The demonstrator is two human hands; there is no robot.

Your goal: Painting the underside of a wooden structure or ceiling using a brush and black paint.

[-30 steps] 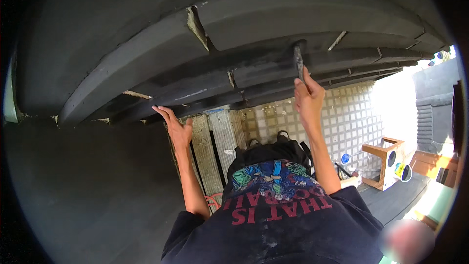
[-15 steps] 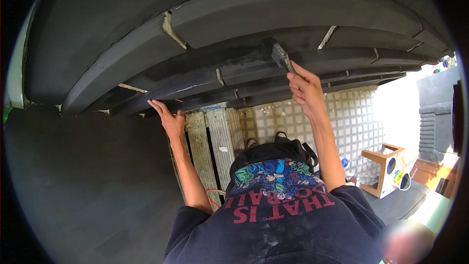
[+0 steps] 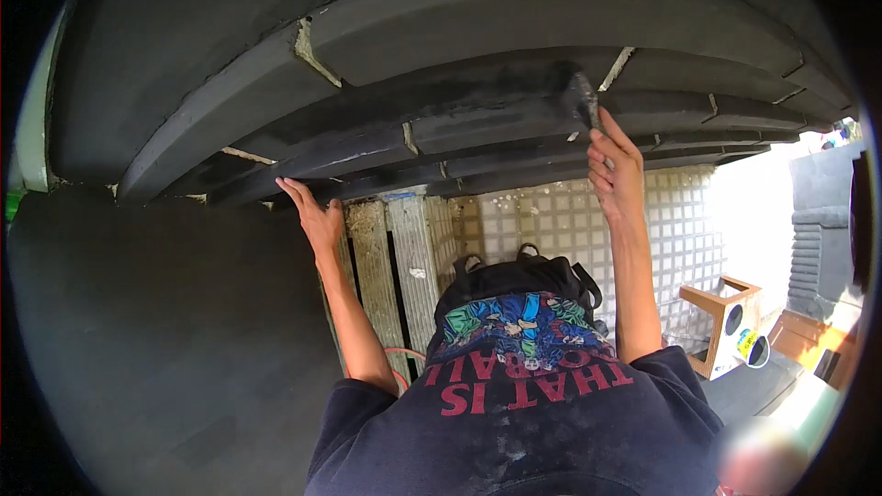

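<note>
My right hand is closed round the handle of a flat paintbrush streaked with grey paint. Its dark bristles press against the underside of a dark grey stepped surface, where a blacker, wet-looking band trails off to the left. Pale unpainted gaps cut across the steps, one of them just right of the bristles. My left hand holds nothing; with fingers stretched out, its tips rest on the edge of a lower grey step.
Weathered wooden planks stand below my left hand. Beyond lies a tiled floor. At the right are a brown-and-white box-like stand and a small tub. A dark grey wall fills the lower left.
My right hand has swept the paintbrush to the right along the underside, toward the pale gap. The left hand has stayed nearly in place.
</note>
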